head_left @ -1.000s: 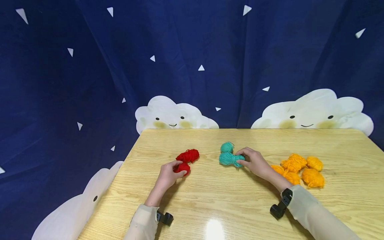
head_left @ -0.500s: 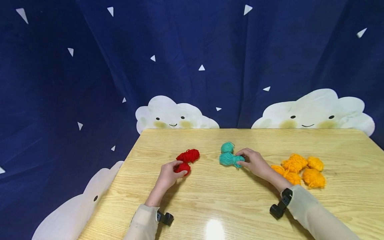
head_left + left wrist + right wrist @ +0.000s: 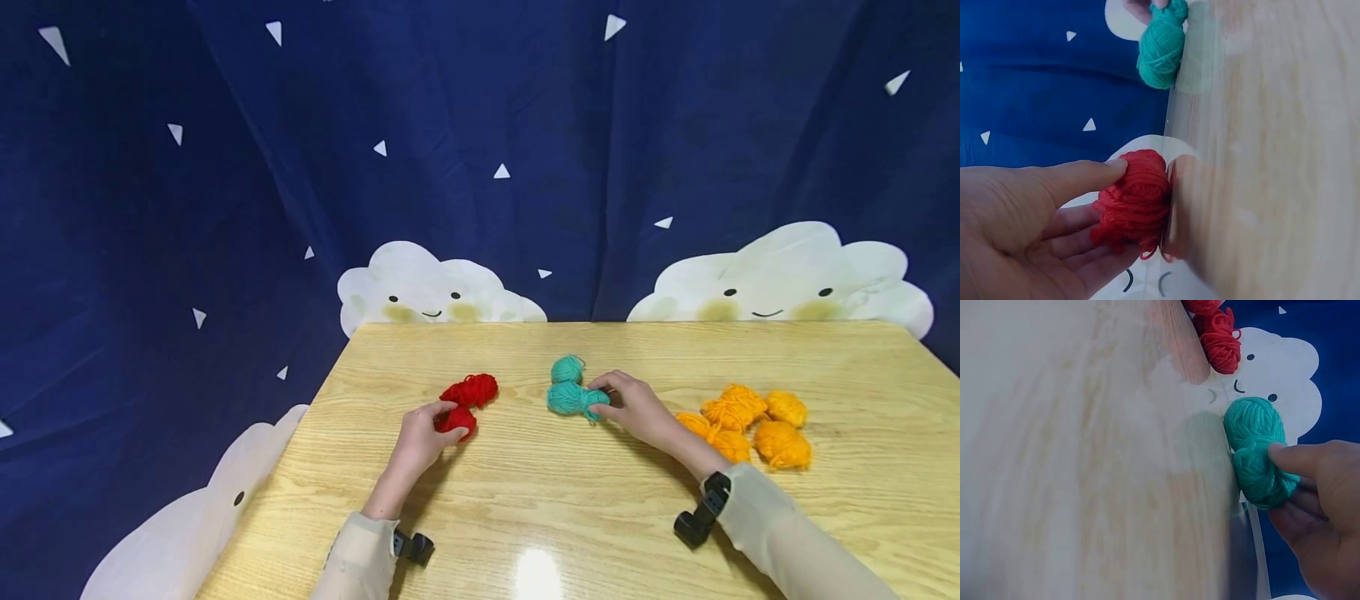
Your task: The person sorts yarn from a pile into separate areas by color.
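My left hand [image 3: 422, 435] pinches a small red ball of yarn [image 3: 459, 422] between thumb and fingers, resting on the table. Just behind it lies a second red yarn bundle [image 3: 471, 390], touching or nearly so. In the left wrist view the thumb presses on top of the red yarn [image 3: 1138, 200], fingers beneath. My right hand [image 3: 637, 406] grips the right end of a teal yarn skein [image 3: 567, 398], tied at its middle. A round teal ball [image 3: 567, 368] sits right behind that skein. The right wrist view has the thumb against the teal yarn [image 3: 1257, 465].
Several orange yarn balls [image 3: 782, 445] lie grouped at the right, partly behind my right forearm. The light wooden table [image 3: 525, 508] ends at a dark blue curtain [image 3: 450, 100] with white clouds. Each wrist wears a black camera [image 3: 697, 525].
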Demonstrator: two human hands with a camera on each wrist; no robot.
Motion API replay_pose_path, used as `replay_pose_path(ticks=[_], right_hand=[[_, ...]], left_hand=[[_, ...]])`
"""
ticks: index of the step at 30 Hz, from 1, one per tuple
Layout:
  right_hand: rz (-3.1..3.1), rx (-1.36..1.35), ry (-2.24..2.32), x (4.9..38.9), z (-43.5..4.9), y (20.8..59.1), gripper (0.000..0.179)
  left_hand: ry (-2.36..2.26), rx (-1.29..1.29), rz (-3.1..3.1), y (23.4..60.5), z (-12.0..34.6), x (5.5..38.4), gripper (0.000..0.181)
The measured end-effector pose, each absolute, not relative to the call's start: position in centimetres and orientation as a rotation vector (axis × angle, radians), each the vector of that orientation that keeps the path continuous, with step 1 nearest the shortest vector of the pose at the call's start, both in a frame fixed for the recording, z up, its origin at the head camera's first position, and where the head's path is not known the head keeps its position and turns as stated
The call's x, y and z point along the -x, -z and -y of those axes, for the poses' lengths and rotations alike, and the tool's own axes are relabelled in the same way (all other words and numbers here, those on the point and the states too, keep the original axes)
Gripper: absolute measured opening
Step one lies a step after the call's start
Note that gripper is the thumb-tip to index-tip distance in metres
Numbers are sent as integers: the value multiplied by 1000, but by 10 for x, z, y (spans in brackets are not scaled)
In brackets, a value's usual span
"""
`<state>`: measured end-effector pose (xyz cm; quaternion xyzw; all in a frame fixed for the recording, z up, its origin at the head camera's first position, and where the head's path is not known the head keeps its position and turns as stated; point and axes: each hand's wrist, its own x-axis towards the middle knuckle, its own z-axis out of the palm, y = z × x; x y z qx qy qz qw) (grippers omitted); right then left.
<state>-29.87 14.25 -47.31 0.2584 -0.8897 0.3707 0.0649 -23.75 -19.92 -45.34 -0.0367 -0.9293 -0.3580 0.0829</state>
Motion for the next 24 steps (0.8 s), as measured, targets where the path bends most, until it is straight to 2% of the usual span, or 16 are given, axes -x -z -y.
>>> replay_pose_path(ticks=[12,24], right_hand=[[2675,-737,-1143,296,-145,471,28],[2631,-731,-1101,292,-148,471,27]], left_hand=[[1096,210,2598,449,196,242,35],[1063,203,2593,446,194,241,36]])
